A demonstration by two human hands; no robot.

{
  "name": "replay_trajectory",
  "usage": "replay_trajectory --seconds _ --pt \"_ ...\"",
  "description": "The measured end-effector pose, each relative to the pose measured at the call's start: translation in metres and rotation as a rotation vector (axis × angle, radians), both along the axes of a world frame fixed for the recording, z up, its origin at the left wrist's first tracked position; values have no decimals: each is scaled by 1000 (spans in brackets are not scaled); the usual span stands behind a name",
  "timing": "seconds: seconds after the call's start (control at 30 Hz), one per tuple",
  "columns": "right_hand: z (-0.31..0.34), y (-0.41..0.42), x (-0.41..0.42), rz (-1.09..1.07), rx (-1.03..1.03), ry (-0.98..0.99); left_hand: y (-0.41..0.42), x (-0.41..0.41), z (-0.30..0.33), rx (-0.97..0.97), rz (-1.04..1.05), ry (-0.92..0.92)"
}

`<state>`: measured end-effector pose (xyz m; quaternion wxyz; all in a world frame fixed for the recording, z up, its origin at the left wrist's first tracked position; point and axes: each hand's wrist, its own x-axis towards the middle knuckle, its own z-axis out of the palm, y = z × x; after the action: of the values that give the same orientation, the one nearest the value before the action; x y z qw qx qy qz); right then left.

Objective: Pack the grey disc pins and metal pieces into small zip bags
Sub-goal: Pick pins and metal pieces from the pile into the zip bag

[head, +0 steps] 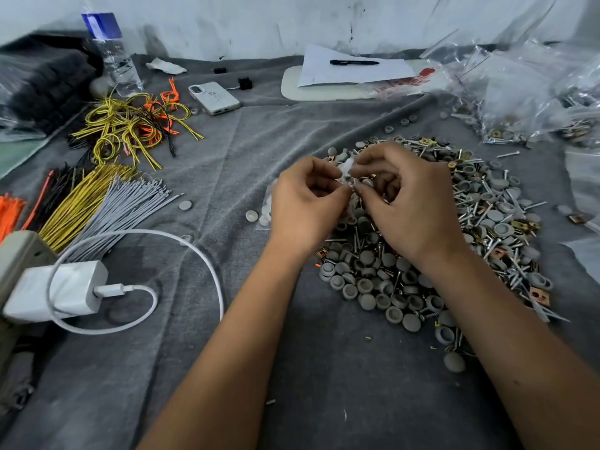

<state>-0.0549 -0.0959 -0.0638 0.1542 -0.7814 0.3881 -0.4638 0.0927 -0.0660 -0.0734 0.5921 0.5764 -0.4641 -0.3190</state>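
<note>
Head view: left hand point(305, 203) and right hand point(406, 203) both pinching a small bag point(347, 167) over the pile point(438, 241), and one slack pinch could spill pieces back down

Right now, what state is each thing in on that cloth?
Left hand: pinching the small zip bag.
Right hand: pinching the same bag from the other side.
Small zip bag: held up between both hands; open or sealed, cannot tell.
Pile of grey disc pins and metal pieces: loose, unpacked.
Packed bags: filled, heaped far right.
Phone: face down.
Charger: cable plugged in.
Pen: lying on paper.
</note>
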Motion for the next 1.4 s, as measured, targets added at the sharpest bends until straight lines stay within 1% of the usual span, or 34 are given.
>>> replay_trajectory --seconds 0.1,0.2,0.33,0.43,0.57,0.63,0.7,0.77,0.83,1.0,1.13,1.2,1.33,1.4 --pt "0 -1 0 -14 12 -32 1 2 2 4 2 72" --pt "0 -1 0 -19 9 -46 0 5 3 2 12 97" --pt "2 1 0 -48 -4 -34 0 10 7 -12 21 105" --pt "2 -1 0 -73 -7 12 1 14 10 -26 40 134" --pt "-2 -4 -1 -88 59 155 2 20 13 -43 60 188" --pt "-2 -3 -2 -55 73 204 2 22 15 -51 76 237" --pt "-1 -2 -1 12 39 274 2 24 17 -56 89 276" --pt "-1 0 2 102 17 434 2 25 17 -56 96 289" --pt "-3 2 5 164 47 563 2 24 17 -56 95 286" --pt "-4 1 5 218 116 652 1 25 15 -48 101 267" --pt "-5 1 6 228 89 727 0 26 12 -39 114 236" --pt "-5 2 7 222 72 676 -1 27 11 -30 124 203" --pt "3 6 6 197 103 336 -1 24 7 -15 134 127" --pt "6 7 5 149 84 208 0 22 7 -12 128 110"
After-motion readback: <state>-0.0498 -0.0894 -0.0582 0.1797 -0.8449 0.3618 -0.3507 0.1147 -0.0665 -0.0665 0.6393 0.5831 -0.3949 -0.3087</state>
